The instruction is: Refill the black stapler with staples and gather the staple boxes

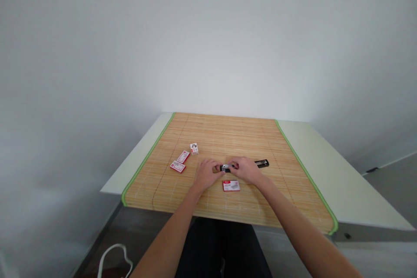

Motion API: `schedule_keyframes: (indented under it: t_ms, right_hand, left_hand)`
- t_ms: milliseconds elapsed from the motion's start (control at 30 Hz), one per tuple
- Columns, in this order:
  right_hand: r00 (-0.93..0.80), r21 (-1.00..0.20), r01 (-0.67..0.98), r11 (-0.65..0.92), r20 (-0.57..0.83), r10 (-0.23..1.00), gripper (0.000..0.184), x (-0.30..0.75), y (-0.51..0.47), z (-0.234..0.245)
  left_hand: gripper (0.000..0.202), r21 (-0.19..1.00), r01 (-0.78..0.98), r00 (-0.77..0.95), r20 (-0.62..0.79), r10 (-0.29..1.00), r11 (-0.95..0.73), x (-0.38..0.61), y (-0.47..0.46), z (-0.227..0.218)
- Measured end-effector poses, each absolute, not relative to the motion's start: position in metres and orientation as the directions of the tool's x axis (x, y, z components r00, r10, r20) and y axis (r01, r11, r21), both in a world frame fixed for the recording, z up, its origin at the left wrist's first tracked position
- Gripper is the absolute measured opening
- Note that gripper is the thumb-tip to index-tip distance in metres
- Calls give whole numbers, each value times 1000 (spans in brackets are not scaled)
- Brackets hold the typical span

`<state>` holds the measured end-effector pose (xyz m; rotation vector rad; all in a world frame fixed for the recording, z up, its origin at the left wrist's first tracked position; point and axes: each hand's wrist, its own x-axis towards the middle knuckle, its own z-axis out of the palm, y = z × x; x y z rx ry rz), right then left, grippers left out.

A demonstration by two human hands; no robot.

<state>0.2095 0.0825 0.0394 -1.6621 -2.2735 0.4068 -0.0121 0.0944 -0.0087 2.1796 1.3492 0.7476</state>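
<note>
A black stapler (262, 163) lies opened out across the mat, its silver inner parts showing between my hands. My left hand (206, 174) is closed around its left end, with the thumb along the near side. The fingers of my right hand (246, 169) pinch a small silver piece (230, 166) over the stapler's middle. It looks like a strip of staples, partly hidden by the fingertips. The stapler's right end sticks out beyond my right hand. Just in front of the stapler, a flat red-and-white staple box (231, 186) lies on the mat.
Two flat red-and-white boxes, a nearer one (177, 166) and a farther one (183, 157), lie to the left. Behind them stands a small white box (194, 148). The bamboo mat (228, 132) with green edging covers the middle of the white table (321, 160), against a wall.
</note>
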Motion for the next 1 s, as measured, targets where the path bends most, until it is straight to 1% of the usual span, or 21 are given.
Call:
schedule_keyframes:
  t_ms: [100,167,267,400,600,667,733,800,833,867,900,933,967,1000]
  right_hand:
    - [-306,-389,869,306,65,950,21,214,83,41]
    - [-285,-388,873,294,82,955,24,220,82,41]
    - [-273,-389,875,288,95,957,22,232,77,39]
    - [-297,-377,875,303,75,952,20,235,69,34]
    - [-356,-380,849,368,104,929,23,218,65,35]
    - [-341,-387,845,369,140,929,23,228,65,38]
    - [-274,-410,842,351,236,932,26,251,65,40]
    - [-150,-479,820,313,348,925,35,281,60,36]
    - [-53,-550,790,273,382,923,43,295,57,32]
    - [43,-644,730,228,376,926,54,307,53,26]
    - [119,-755,630,182,325,938,63,317,48,18]
    - [157,-859,493,136,242,957,69,322,43,10]
    - [175,-930,355,95,166,971,71,325,39,2]
    - [188,-969,237,65,112,976,71,324,36,-5]
  left_hand:
    - [30,632,660,367,200,908,-406,-12,95,-9]
    - [30,628,667,362,198,911,-402,-12,94,-8]
    - [30,628,660,363,214,907,-413,-13,94,-8]
    - [31,627,664,356,214,910,-407,-13,93,-7]
    - [30,623,661,354,232,906,-418,-12,93,-7]
    - [30,625,659,354,233,906,-418,-13,94,-8]
    - [30,628,655,357,231,905,-419,-13,94,-9]
    - [30,634,650,361,227,904,-419,-13,94,-9]
    - [30,637,648,361,225,905,-417,-13,94,-9]
    - [30,640,647,360,224,906,-415,-13,94,-10]
    - [30,642,646,357,223,907,-413,-13,94,-10]
    - [30,644,646,355,224,908,-411,-13,94,-10]
    - [31,645,645,352,226,908,-410,-13,94,-10]
    - [31,645,643,351,229,908,-412,-13,95,-11]
